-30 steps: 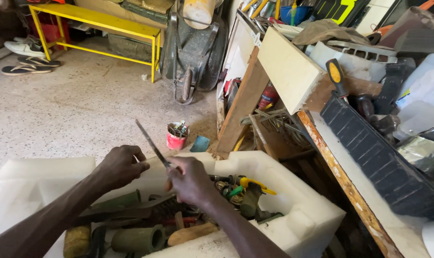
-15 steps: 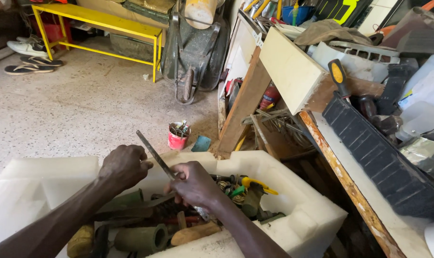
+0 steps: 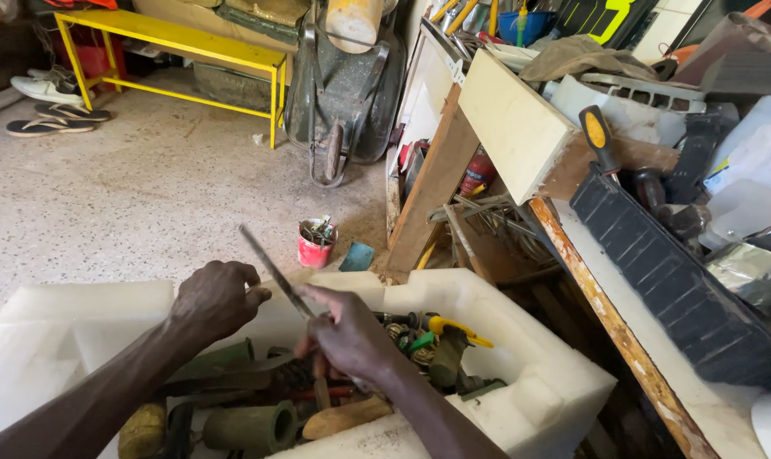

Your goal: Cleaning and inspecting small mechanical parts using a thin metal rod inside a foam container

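Metal file [image 3: 271,265]: thin, grey, slanting up and leftward above the white foam box [image 3: 521,340]. Left hand [image 3: 215,297], over the box's left half, is curled into a loose fist just beside the file; contact cannot be told. Right hand [image 3: 347,336], over the box's middle, grips the file's lower end. Green pipe pieces [image 3: 241,425] lie inside the box below both hands. Red tin [image 3: 316,244] stands on the floor beyond the box.

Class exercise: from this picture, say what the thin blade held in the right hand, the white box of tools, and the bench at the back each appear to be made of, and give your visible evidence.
Blade: likely metal, dull grey, thin, flat and straight.
White box: probably foam, with thick, soft-edged, matte white walls.
Bench: looks like painted metal, a slim square frame in glossy yellow.
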